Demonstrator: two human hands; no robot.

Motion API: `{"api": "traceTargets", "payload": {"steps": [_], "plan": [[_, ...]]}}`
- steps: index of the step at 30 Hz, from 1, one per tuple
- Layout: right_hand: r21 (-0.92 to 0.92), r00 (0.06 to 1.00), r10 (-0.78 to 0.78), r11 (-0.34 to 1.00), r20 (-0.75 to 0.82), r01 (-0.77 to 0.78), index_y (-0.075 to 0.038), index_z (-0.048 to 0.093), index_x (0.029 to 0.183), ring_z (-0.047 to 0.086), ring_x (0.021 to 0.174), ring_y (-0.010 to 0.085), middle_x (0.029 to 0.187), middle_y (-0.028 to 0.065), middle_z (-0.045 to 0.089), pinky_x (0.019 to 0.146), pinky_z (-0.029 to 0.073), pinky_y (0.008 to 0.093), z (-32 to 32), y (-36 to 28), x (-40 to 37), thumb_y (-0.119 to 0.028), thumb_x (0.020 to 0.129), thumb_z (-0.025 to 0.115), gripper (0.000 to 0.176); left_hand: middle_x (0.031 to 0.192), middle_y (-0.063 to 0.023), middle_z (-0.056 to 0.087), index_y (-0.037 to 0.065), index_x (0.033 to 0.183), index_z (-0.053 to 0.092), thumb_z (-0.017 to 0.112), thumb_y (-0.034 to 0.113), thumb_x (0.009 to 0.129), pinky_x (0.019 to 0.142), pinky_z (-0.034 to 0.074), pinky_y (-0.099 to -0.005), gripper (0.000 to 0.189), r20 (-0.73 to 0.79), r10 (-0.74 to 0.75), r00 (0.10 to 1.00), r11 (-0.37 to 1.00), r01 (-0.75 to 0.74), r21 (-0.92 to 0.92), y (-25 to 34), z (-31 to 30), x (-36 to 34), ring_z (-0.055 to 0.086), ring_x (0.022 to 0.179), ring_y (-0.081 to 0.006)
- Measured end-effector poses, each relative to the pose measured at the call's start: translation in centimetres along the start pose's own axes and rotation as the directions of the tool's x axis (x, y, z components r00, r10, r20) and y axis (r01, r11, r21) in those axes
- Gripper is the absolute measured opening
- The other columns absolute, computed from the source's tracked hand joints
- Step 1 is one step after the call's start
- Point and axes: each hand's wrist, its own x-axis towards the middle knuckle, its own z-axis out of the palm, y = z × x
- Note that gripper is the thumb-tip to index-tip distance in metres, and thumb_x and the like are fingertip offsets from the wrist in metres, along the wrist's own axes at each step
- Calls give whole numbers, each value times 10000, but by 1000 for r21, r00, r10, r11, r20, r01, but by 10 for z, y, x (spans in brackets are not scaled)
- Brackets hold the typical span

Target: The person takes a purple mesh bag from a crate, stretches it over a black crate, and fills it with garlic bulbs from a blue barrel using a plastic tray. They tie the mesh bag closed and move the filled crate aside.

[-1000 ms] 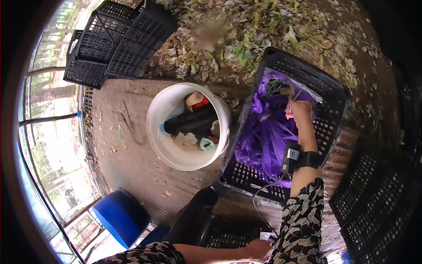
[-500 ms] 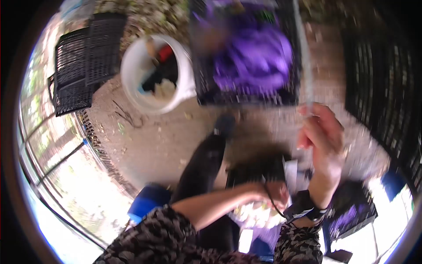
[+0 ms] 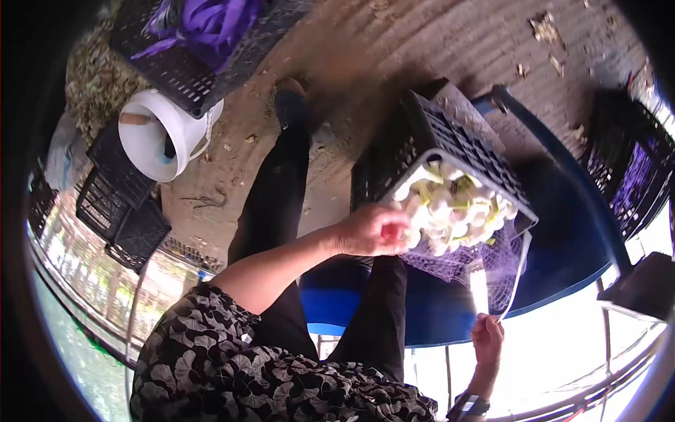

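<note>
Fingers curled, my left hand [image 3: 373, 230] is at the near left corner of a tilted black crate [image 3: 464, 141]; what they hold, if anything, is hidden. White bulbs with green bits [image 3: 450, 211] fill the crate's mouth, and a purple mesh net [image 3: 453, 261] hangs just below them. My right hand [image 3: 486, 336], lower and to the right, pinches the end of a white strip [image 3: 479, 288] that runs up to the net. A pale cord along the net's right edge also reaches this hand.
Behind the crate stands a large blue round container [image 3: 562, 239]. At the upper left are a black crate [image 3: 190, 88] with purple netting and a white bucket [image 3: 145, 151]. More black crates [image 3: 105, 200] lie at the left; another with purple mesh [image 3: 626, 141] is far right.
The view has swung toward the bulb crate, which now shows fully. My right hand has come down from beside the purple-filled crate to the white strip. My left hand is at the crate's corner.
</note>
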Motion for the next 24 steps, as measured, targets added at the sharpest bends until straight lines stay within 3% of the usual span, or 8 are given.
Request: {"api": "traceTargets", "payload": {"steps": [1, 3, 5, 10, 12, 14, 21, 24], "plan": [[76, 998, 67, 995, -7, -67, -94, 464, 602, 419, 510, 116, 650, 63, 523, 456, 311, 242, -18, 20, 2, -278, 817, 549, 296, 825, -72, 543, 43, 1007, 519, 674, 254, 702, 598, 458, -266, 402, -210, 128, 969, 968, -77, 238, -1, 8, -1, 546, 723, -144], [315, 991, 113, 945, -72, -85, -96, 445, 547, 420, 501, 128, 594, 66, 497, 453, 306, 246, -25, 48, 0, -386, 846, 475, 418, 1015, -112, 477, 65, 1152, 432, 723, 314, 630, 726, 443, -305, 647, -229, 513, 827, 713, -262, 650, -6, 23, 2, 498, 904, -218], [346, 991, 92, 937, -95, -53, -85, 399, 468, 356, 432, 118, 566, 53, 479, 393, 267, 234, -24, 70, 5, -454, 855, 413, 535, 1208, -136, 321, 82, 1249, 345, 740, 428, 554, 936, 280, -422, 872, -113, 421, 900, 576, -169, 799, -7, 38, -6, 333, 1116, -287], [50, 992, -67, 996, -109, 72, -23, 579, 769, 439, 509, 89, 633, 45, 549, 466, 301, 191, -47, 98, 12, -484, 854, 387, 507, 1243, -139, 309, 85, 1253, 341, 752, 364, 502, 946, 237, -490, 900, 48, 357, 933, 215, -132, 968, -27, 72, -14, 325, 1132, -287], [-84, 981, -196, 977, -12, 194, -14, 586, 841, 453, 540, 53, 643, 28, 551, 477, 295, 154, -39, 92, 17, -441, 858, 421, 459, 942, -76, 512, 43, 894, 554, 673, 139, 575, 855, 363, -409, 354, 78, 489, 869, 251, -225, 941, -56, 96, -9, 479, 934, -227], [-75, 974, -216, 973, 67, 220, -11, 584, 857, 454, 549, 47, 632, 21, 542, 475, 284, 149, -21, 89, 18, -418, 857, 441, 431, 763, -52, 483, 67, 683, 511, 596, 102, 623, 808, 386, -369, 110, 128, 503, 855, 284, -304, 910, -87, 125, -4, 486, 797, -198], [-80, 951, -218, 968, 219, 240, -26, 591, 872, 348, 506, 11, 608, 3, 522, 462, 236, 155, -15, 113, 17, -389, 861, 455, 388, 858, -64, 459, 84, 777, 491, 661, 166, 632, 768, 348, -388, 237, -61, 518, 853, 273, -98, 957, -75, 164, -20, 457, 830, -250], [-101, 942, -217, 963, 257, 250, -34, 591, 873, 333, 510, 18, 626, -1, 534, 474, 250, 161, -22, 124, 35, -381, 873, 430, 383, 905, -73, 437, 94, 818, 478, 728, 173, 553, 734, 359, -399, 373, -251, 659, 709, 296, 62, 953, -79, 146, -30, 438, 843, -275]]}}
